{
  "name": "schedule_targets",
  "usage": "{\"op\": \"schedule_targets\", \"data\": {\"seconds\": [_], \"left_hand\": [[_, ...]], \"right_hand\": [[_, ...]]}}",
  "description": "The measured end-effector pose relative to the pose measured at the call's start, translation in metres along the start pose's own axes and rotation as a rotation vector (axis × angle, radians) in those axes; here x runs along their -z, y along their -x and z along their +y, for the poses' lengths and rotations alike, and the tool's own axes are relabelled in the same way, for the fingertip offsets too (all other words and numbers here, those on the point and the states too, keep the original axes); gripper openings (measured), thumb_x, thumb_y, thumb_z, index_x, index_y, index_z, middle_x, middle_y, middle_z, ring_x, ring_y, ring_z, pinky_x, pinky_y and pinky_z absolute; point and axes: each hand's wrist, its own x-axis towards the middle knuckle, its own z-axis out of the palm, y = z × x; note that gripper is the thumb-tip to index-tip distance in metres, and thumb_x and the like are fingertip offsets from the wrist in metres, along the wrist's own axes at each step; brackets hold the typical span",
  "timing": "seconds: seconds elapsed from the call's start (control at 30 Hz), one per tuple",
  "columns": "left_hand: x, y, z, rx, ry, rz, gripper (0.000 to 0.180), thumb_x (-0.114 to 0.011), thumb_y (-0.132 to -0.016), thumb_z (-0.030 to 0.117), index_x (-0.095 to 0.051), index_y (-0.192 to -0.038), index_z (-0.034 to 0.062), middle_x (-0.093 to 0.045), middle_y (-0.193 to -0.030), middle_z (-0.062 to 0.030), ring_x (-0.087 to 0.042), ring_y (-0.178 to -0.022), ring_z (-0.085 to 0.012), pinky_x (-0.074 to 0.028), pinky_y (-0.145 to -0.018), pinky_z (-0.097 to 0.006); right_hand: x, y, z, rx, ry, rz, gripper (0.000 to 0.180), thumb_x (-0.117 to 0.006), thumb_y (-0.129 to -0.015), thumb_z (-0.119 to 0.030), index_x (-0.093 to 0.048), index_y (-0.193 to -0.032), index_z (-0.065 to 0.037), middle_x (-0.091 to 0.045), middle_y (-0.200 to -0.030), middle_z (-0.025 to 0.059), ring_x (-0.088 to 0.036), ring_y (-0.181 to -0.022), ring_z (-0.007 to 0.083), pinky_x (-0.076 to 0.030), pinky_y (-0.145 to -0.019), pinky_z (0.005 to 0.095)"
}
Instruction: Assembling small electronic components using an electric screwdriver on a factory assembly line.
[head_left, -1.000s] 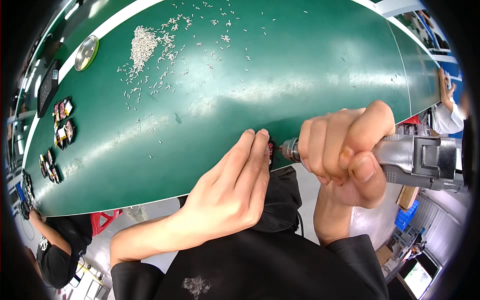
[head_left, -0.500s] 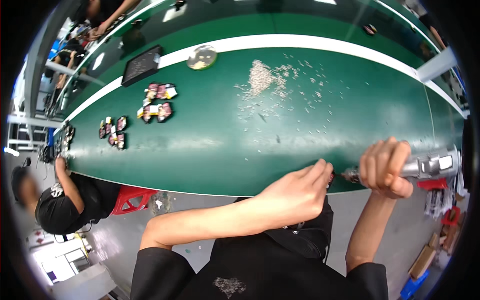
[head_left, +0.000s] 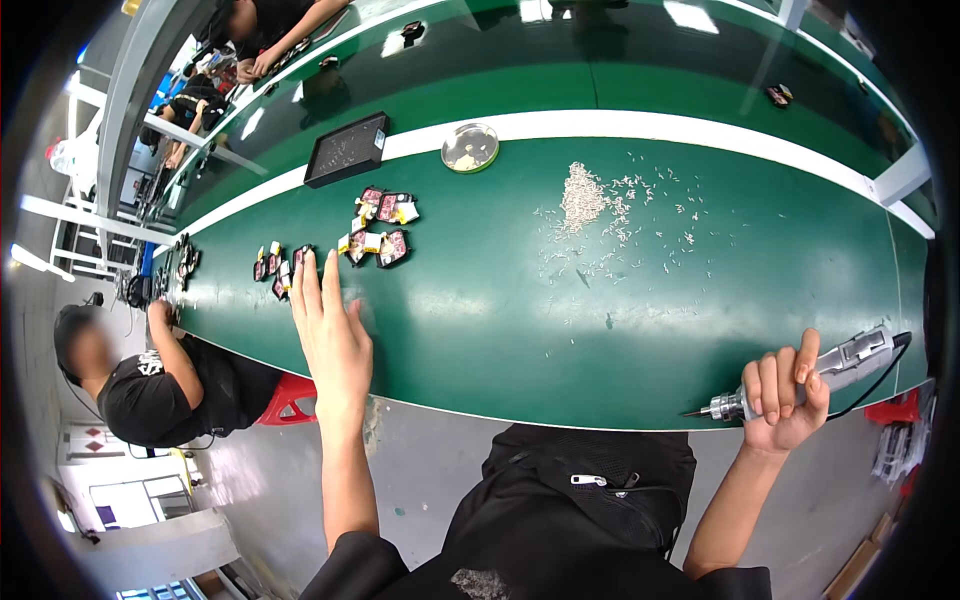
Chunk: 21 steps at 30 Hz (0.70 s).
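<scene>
My left hand (head_left: pixel 335 325) reaches out over the left part of the green bench, fingers stretched and slightly apart. Its fingertips are by a group of small black parts (head_left: pixel 268 262) with reddish insides; whether they touch one is unclear. Just beyond lies a second group of black parts (head_left: pixel 380 245) with yellow and white pieces on them. On the right, my right hand (head_left: pixel 785 395) is wrapped round a silver-grey electric screwdriver (head_left: pixel 855 358). Its bit points left, close above the bench's near edge, with nothing at the tip.
A heap of tiny pale screw-like pieces (head_left: pixel 582 200) spreads to the right on the green bench (head_left: pixel 480 330). A round clear dish (head_left: pixel 470 150) and a black tray (head_left: pixel 347 150) stand along the far side. A co-worker (head_left: pixel 165 390) sits at the left, near a red stool (head_left: pixel 290 400).
My left hand has left the screwdriver's tip, where it held a small dark part, and moved far left with fingers spread. My right hand still grips the screwdriver, slightly lower in view.
</scene>
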Motion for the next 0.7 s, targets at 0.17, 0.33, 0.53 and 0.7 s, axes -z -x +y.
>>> {"op": "schedule_targets", "data": {"seconds": [0.17, 0.33, 0.53, 0.7], "left_hand": [[-0.004, -0.020, 0.063, -0.242, 0.446, -0.031, 0.040, -0.066, -0.077, -0.005, -0.059, -0.116, 0.0010, -0.056, -0.116, -0.0148, -0.055, -0.108, -0.0317, -0.044, -0.092, -0.039], [-0.023, -0.042, 0.114, -0.405, 0.577, -0.068, 0.028, -0.068, -0.076, -0.003, -0.063, -0.103, -0.0007, -0.058, -0.101, -0.0124, -0.057, -0.092, -0.0294, -0.047, -0.078, -0.037], [-0.031, -0.059, 0.127, -0.519, 0.442, -0.130, 0.015, -0.068, -0.076, -0.002, -0.062, -0.090, -0.0014, -0.058, -0.088, -0.0097, -0.058, -0.080, -0.0273, -0.048, -0.068, -0.037], [-0.033, -0.065, 0.126, -0.641, 0.367, -0.108, 0.015, -0.067, -0.075, -0.003, -0.063, -0.089, 0.0002, -0.058, -0.086, -0.0087, -0.058, -0.077, -0.0261, -0.049, -0.064, -0.036]], "right_hand": [[-0.003, 0.006, 0.011, -0.006, -0.084, 0.181, 0.013, -0.051, -0.091, -0.016, -0.044, -0.084, -0.007, -0.036, -0.048, -0.0015, -0.038, -0.040, 0.0102, -0.038, -0.048, 0.0282], [0.000, 0.013, 0.010, -0.008, -0.132, 0.208, 0.011, -0.048, -0.092, -0.016, -0.045, -0.086, -0.007, -0.037, -0.049, -0.0014, -0.038, -0.041, 0.0103, -0.038, -0.049, 0.0286], [0.003, 0.016, 0.010, 0.015, -0.199, 0.206, 0.011, -0.047, -0.092, -0.016, -0.046, -0.087, -0.007, -0.038, -0.049, -0.0010, -0.040, -0.042, 0.0109, -0.039, -0.050, 0.0294], [0.002, 0.015, 0.009, 0.015, -0.208, 0.201, 0.011, -0.047, -0.092, -0.016, -0.046, -0.087, -0.007, -0.038, -0.050, -0.0011, -0.039, -0.042, 0.0106, -0.039, -0.050, 0.0292]]}}
